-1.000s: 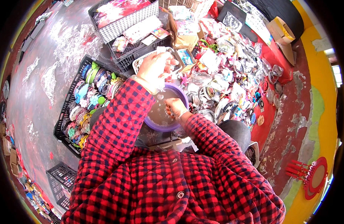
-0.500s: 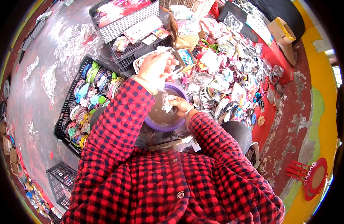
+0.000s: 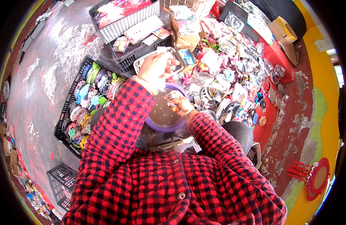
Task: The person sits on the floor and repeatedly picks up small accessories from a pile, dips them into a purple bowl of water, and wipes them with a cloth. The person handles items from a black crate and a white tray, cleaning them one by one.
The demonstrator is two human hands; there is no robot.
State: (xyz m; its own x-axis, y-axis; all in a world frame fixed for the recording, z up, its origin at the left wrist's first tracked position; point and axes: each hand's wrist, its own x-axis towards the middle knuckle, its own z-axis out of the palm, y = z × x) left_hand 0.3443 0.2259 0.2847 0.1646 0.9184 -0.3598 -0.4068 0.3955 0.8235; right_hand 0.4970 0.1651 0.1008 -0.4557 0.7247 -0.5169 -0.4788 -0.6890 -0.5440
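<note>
A purple basin [image 3: 164, 129] of murky brownish water stands in front of me. Over its right side is my right hand [image 3: 181, 104], its fingers closed around a crumpled, greyish-white wet rag [image 3: 173, 94], mostly covered by the hand. Beyond the basin's far left rim, my left hand [image 3: 155, 68] is raised in front of a small white tray [image 3: 140, 60]. Its fingers are curled toward the thumb, and whatever they may hold is too washed out by glare to make out. A small cardboard box [image 3: 187, 59] with blue packets stands just right of the left hand.
A black crate [image 3: 59, 129] full of colourful hairbands is at my left. Stacked plastic baskets [image 3: 133, 26] stand beyond my left hand. A large heap of packaged accessories [image 3: 225, 75] spreads to the right on red cloth [image 3: 266, 125]. Another black crate [image 3: 60, 187] lies lower left.
My right hand has turned and closed more tightly over the rag, shifting slightly up in the basin. The rag shows less than before. My left hand stays almost still.
</note>
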